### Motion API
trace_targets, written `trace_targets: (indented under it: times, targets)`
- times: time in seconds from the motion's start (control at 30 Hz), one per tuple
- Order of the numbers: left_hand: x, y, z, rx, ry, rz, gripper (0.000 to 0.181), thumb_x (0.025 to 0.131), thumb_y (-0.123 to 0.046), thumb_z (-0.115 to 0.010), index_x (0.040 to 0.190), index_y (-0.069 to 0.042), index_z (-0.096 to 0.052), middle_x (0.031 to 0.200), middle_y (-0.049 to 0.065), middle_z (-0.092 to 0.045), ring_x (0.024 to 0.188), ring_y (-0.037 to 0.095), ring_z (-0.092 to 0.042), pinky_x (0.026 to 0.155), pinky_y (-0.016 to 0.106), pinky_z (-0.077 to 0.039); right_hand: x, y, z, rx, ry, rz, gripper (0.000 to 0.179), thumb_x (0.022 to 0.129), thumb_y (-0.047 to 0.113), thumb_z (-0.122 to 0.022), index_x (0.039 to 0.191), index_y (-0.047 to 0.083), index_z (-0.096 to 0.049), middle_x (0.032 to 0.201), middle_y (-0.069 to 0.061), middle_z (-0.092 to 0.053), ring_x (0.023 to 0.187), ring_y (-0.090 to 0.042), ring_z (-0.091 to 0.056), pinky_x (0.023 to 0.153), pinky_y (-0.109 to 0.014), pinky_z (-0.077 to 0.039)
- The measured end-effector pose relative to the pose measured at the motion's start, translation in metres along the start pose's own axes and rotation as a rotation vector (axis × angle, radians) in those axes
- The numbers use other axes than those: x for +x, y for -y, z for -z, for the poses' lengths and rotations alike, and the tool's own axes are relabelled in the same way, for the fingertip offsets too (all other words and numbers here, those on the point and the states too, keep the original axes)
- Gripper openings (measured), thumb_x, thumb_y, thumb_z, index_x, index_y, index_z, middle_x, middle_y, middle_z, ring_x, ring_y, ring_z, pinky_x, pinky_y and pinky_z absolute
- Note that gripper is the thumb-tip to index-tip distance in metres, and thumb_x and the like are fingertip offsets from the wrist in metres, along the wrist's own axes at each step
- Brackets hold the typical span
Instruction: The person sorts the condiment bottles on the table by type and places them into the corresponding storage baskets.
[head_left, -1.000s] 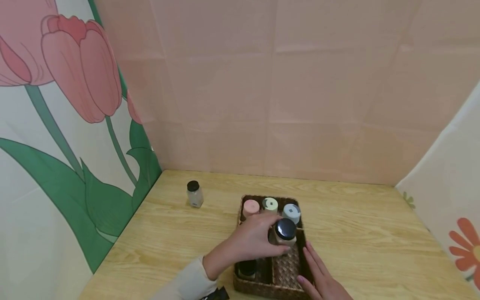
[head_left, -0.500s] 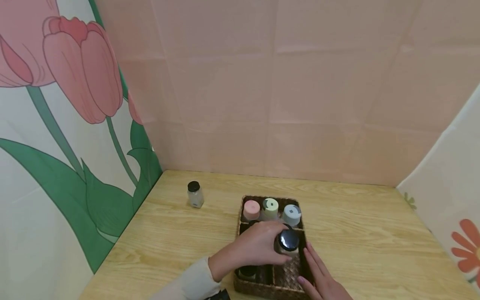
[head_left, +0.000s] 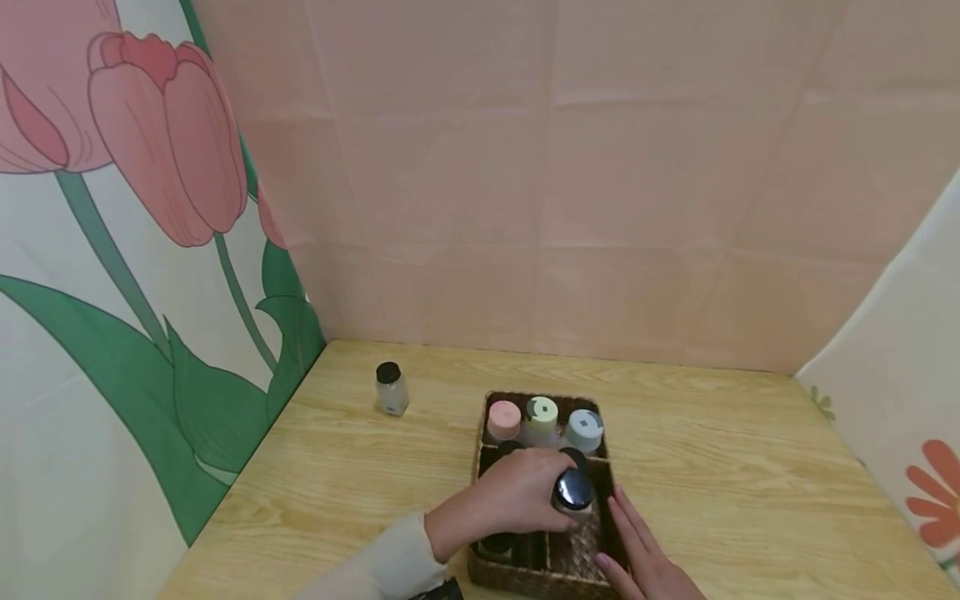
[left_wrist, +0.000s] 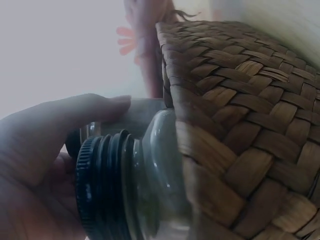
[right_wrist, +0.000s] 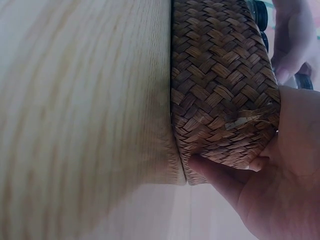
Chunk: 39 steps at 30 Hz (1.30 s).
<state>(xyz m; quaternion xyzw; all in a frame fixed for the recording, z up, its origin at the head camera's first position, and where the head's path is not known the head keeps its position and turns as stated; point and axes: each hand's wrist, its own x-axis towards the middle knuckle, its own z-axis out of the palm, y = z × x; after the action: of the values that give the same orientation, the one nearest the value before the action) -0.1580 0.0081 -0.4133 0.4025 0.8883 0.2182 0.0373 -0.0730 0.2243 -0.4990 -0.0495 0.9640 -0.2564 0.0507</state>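
My left hand [head_left: 517,496] grips a clear glass jar with a shiny black lid [head_left: 574,489], its fingers and thumb round the sides. The jar is over the right compartment of a woven brown basket [head_left: 540,581], and whether it touches the bottom cannot be seen. In the left wrist view, a black-lidded glass jar [left_wrist: 165,155] shows beside the woven rim. At the basket's right wall, my right hand [head_left: 648,558] holds on, fingers along the outside and thumb over the rim. More black lids [head_left: 497,546] show in the basket, partly hidden by my left hand.
Bottles with pink [head_left: 504,419], pale green [head_left: 542,412] and light blue [head_left: 584,429] caps stand in the rear compartment. A black-capped jar [head_left: 392,389] stands alone on the wooden table [head_left: 712,450], back left. A black object [head_left: 442,590] lies by the left sleeve.
My left hand has brought the jar nearer to me and lower into the right compartment, baring a black lid behind it. My right hand stays at the basket wall.
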Motion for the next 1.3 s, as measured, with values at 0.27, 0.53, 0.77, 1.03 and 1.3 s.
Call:
trace_targets:
  times: [0.27,0.53,0.77,1.03,1.3]
  targets:
    - [0.003,-0.001,-0.004,0.092,0.023,0.015,0.042,0.074,-0.034,-0.091,0.107,-0.022,-0.069,0.092,-0.014,-0.065,0.079,-0.003,-0.058,0.065,0.015,-0.047,0.001,0.0,-0.001,0.0,-0.013,0.013,0.086,0.097,0.062,-0.054,0.158,0.004,-0.032,0.167,-0.012,-0.021,0.135,-0.035,-0.052,0.085,-0.049,-0.056]
    - [0.006,-0.005,-0.009,0.189,0.051,0.081,0.043,0.074,-0.037,-0.09,0.106,-0.022,-0.068,0.09,-0.012,-0.062,0.077,0.002,-0.058,0.06,0.019,-0.047,0.001,-0.002,-0.004,-0.033,-0.098,0.066,0.08,0.099,0.057,-0.055,0.156,0.004,-0.037,0.165,-0.012,-0.028,0.132,-0.03,-0.054,0.08,-0.041,-0.058]
    - [0.007,-0.01,-0.012,0.282,0.112,0.092,0.048,0.076,-0.041,-0.088,0.113,-0.019,-0.068,0.097,-0.009,-0.066,0.082,0.005,-0.062,0.061,0.022,-0.051,0.0,-0.002,-0.005,-0.051,-0.122,0.078,0.08,0.099,0.058,-0.055,0.155,0.004,-0.039,0.164,-0.011,-0.029,0.13,-0.028,-0.056,0.078,-0.036,-0.058]
    - [0.007,-0.011,-0.016,0.302,0.138,0.087,0.048,0.078,-0.04,-0.087,0.118,-0.021,-0.068,0.104,-0.009,-0.068,0.091,0.006,-0.063,0.061,0.023,-0.052,0.0,-0.004,-0.007,-0.022,-0.127,0.081,0.078,0.1,0.055,-0.055,0.156,0.004,-0.038,0.165,-0.01,-0.028,0.127,-0.03,-0.058,0.072,-0.032,-0.056]
    - [0.004,-0.01,-0.023,0.369,0.094,0.056,0.051,0.081,-0.043,-0.084,0.123,-0.022,-0.065,0.108,-0.01,-0.069,0.095,0.006,-0.062,0.059,0.02,-0.051,0.0,-0.005,-0.007,-0.018,-0.128,0.085,0.078,0.1,0.055,-0.054,0.156,0.003,-0.038,0.165,-0.01,-0.028,0.127,-0.031,-0.058,0.071,-0.031,-0.056]
